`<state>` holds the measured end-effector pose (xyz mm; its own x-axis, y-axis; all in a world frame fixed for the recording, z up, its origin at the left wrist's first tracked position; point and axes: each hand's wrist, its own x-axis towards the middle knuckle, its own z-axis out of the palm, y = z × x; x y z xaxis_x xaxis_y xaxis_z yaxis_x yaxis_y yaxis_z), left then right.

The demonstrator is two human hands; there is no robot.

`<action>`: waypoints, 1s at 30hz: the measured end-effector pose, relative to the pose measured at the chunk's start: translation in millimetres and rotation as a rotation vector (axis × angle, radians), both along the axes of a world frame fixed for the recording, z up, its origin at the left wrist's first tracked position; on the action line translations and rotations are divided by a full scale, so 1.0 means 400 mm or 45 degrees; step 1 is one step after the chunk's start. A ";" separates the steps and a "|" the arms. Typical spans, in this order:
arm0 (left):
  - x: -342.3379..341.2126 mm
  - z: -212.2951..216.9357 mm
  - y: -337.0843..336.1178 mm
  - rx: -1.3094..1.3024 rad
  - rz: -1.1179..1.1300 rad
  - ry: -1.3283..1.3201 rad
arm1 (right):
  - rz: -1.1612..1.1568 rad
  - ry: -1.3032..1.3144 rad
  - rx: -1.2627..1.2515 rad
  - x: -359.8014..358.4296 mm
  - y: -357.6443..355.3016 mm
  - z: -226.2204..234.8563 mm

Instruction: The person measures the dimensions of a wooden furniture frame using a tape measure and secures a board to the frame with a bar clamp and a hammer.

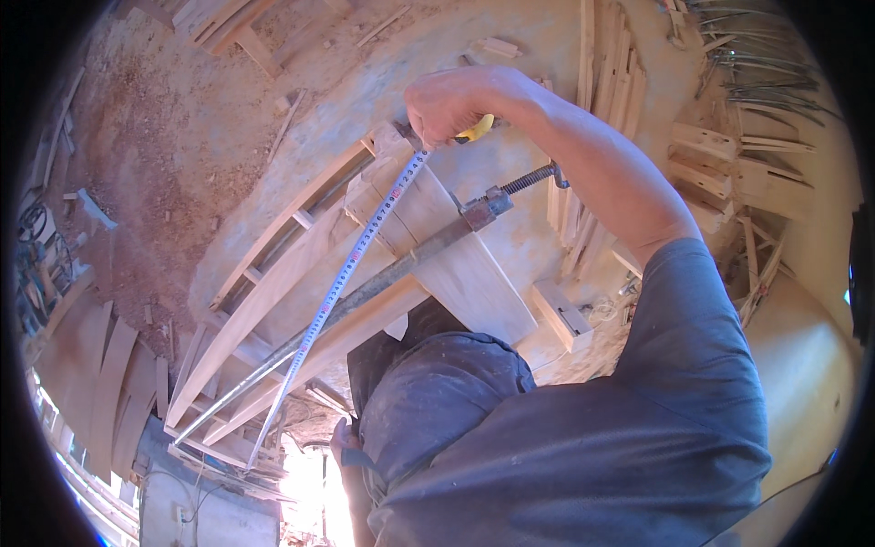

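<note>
My right hand [451, 100] reaches far forward and grips a yellow tape measure case [480, 128] at the far end of a wooden panel assembly [456, 264]. The tape blade [346, 273] runs from that hand diagonally down to the lower left, over the wood. Beside the blade, a long metal bar clamp [401, 264] with a threaded screw [529, 180] lies across the panel. My left hand [344, 445] shows only partly at the bottom, beside my dark clothing. Whether it holds anything is hidden.
Curved wooden slats [264, 292] frame the panel on the left. Stacks of bent strips [100, 383] lie at the lower left, and straight slats [611, 73] and offcuts [720, 155] at the upper right. Sawdust covers the floor [182, 137]. A small wooden block [561, 314] sits near the panel.
</note>
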<state>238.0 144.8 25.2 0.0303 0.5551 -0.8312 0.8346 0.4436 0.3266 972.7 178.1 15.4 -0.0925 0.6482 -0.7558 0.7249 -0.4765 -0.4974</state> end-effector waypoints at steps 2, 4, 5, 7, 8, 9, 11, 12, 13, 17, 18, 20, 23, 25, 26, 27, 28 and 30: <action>0.166 0.068 0.019 -0.078 -0.170 0.241 | 0.031 -0.006 -0.012 -0.005 0.009 0.006; 0.189 0.080 0.029 -0.094 -0.286 0.332 | 0.049 0.006 0.032 0.002 0.007 -0.013; 0.122 0.053 0.019 -0.071 -0.313 0.299 | 0.057 0.012 0.053 0.004 0.006 -0.020; 0.100 0.042 0.015 -0.053 -0.322 0.273 | 0.073 -0.016 0.040 0.004 0.008 -0.018; 0.090 0.038 0.012 -0.057 -0.306 0.285 | 0.081 -0.030 0.033 0.004 0.009 -0.018; 0.092 0.037 0.004 -0.059 -0.283 0.296 | 0.085 -0.034 0.025 0.003 0.012 -0.022; 0.150 0.059 0.015 -0.062 -0.307 0.313 | 0.081 -0.050 0.004 0.003 0.012 -0.025; 0.170 0.069 0.020 -0.063 -0.319 0.323 | 0.047 -0.018 0.028 0.004 0.010 -0.033; 0.171 0.069 0.021 -0.061 -0.333 0.327 | 0.012 0.013 0.052 0.005 0.006 -0.045; 0.175 0.072 0.024 -0.062 -0.399 0.322 | 0.020 0.042 0.086 0.004 0.006 -0.052; 0.175 0.072 0.026 -0.064 -0.419 0.315 | 0.058 0.012 0.074 0.002 0.009 -0.047; 0.162 0.067 0.026 -0.055 -0.445 0.309 | 0.134 -0.048 0.049 -0.002 0.016 -0.035; 0.103 0.038 0.017 -0.045 -0.433 0.279 | 0.109 -0.037 0.048 -0.001 0.014 -0.036; 0.109 0.037 0.019 -0.049 -0.395 0.265 | 0.111 -0.051 0.054 -0.004 0.013 -0.042; 0.112 0.039 0.020 -0.058 -0.371 0.262 | 0.113 -0.058 0.057 -0.005 0.013 -0.042; 0.120 0.043 0.020 -0.066 -0.346 0.261 | 0.119 -0.060 0.058 -0.004 0.014 -0.042; 0.118 0.043 0.020 -0.066 -0.367 0.261 | 0.125 -0.061 0.060 -0.004 0.015 -0.042; 0.112 0.040 0.019 -0.065 -0.411 0.260 | 0.122 -0.067 0.057 -0.007 0.017 -0.037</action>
